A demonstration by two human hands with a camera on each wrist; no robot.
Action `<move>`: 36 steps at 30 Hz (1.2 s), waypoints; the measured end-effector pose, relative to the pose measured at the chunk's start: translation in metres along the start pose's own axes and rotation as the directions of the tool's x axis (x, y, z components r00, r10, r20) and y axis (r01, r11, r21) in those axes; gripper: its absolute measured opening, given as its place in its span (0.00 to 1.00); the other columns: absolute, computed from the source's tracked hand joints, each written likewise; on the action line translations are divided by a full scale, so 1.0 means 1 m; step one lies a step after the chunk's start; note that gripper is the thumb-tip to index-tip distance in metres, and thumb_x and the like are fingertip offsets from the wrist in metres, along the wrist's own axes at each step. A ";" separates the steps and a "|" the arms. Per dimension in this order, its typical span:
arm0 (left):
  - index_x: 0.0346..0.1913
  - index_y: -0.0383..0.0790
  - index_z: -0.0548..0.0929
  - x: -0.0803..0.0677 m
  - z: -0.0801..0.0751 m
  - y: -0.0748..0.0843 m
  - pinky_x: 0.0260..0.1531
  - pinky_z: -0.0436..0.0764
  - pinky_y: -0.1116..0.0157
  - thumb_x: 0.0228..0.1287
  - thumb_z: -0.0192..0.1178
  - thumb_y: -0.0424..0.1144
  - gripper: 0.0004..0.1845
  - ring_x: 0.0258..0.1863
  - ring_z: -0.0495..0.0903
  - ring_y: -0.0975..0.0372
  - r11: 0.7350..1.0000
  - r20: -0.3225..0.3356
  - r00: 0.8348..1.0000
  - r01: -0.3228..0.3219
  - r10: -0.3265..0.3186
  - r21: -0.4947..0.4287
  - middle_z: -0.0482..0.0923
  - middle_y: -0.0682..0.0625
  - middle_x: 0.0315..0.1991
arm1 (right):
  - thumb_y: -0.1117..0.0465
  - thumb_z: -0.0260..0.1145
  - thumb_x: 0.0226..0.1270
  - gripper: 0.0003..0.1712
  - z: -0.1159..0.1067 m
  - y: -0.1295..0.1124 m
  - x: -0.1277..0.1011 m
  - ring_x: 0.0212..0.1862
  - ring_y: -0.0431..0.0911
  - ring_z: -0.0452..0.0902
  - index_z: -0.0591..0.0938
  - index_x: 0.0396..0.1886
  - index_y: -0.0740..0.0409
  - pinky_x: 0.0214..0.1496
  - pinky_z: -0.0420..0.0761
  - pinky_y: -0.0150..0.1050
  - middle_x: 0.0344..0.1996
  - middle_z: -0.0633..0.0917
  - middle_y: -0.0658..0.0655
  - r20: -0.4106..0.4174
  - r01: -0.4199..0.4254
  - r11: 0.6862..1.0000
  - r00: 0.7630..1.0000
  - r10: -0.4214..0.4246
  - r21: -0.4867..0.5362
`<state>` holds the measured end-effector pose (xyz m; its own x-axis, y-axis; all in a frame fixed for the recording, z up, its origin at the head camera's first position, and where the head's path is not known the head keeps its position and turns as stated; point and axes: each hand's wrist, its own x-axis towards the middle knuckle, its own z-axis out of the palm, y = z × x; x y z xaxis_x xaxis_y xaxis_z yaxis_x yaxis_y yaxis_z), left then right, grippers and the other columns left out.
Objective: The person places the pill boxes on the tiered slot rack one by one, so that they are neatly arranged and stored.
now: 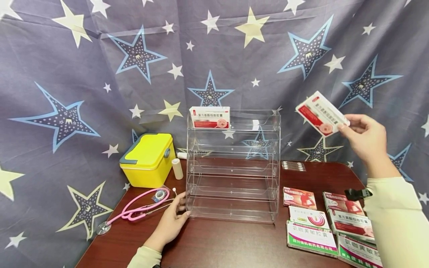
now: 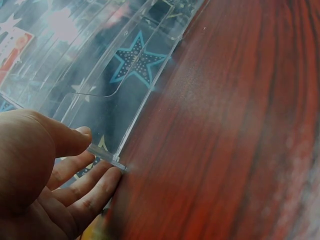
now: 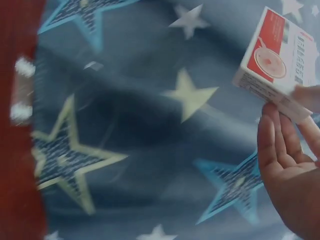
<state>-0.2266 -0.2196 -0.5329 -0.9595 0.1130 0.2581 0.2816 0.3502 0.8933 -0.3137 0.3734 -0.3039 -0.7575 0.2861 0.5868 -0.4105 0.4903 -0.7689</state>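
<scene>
A clear acrylic tiered display rack (image 1: 231, 215) stands upright on the table. My left hand (image 1: 171, 219) holds its lower left corner; in the left wrist view the thumb (image 2: 75, 142) lies on one side of the clear panel and the fingers on the other. Raised to the right of the rack, my right hand (image 1: 366, 137) pinches a red-and-white medicine box (image 1: 322, 114) by one corner, its printed face tilted. The right wrist view shows that box (image 3: 280, 62) between thumb and fingers, against the curtain. A matching box (image 1: 210, 117) sits at the left of the rack's top tier.
Several medicine boxes (image 1: 311, 238) lie in two groups at the right of the table (image 1: 234, 245). Left of the rack are a yellow case (image 1: 145, 163), a white roll (image 1: 177, 169) and a pink stethoscope (image 1: 125, 212). A star-patterned curtain (image 1: 214, 56) hangs behind.
</scene>
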 end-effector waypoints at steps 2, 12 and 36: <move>0.76 0.48 0.70 0.000 0.000 -0.001 0.48 0.86 0.61 0.69 0.65 0.22 0.36 0.55 0.83 0.47 1.000 0.001 1.000 0.002 -0.002 0.008 0.79 0.37 0.60 | 0.66 0.74 0.67 0.18 0.005 -0.019 0.006 0.34 0.25 0.83 0.87 0.56 0.60 0.35 0.79 0.18 0.32 0.86 0.31 -0.020 0.021 0.999 1.000 -0.021 0.033; 0.76 0.48 0.69 0.000 0.000 0.001 0.48 0.86 0.59 0.69 0.66 0.23 0.36 0.55 0.83 0.46 1.000 0.003 1.000 -0.010 0.009 0.026 0.79 0.38 0.60 | 0.71 0.76 0.63 0.19 0.047 -0.090 0.032 0.34 0.31 0.86 0.86 0.54 0.58 0.35 0.83 0.24 0.37 0.86 0.42 0.042 0.109 0.978 0.992 -0.118 0.177; 0.75 0.48 0.70 -0.001 -0.001 -0.002 0.48 0.86 0.57 0.69 0.66 0.24 0.35 0.55 0.83 0.46 1.000 0.003 1.000 0.004 -0.004 0.012 0.79 0.37 0.61 | 0.61 0.77 0.66 0.13 0.130 -0.096 0.043 0.33 0.33 0.83 0.86 0.46 0.60 0.30 0.77 0.26 0.40 0.89 0.60 0.242 0.153 0.985 0.961 -0.130 -0.077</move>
<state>-0.2268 -0.2210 -0.5350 -0.9605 0.1144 0.2538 0.2782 0.3617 0.8898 -0.3725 0.2319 -0.2376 -0.7977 0.0116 0.6029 -0.4814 0.5899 -0.6483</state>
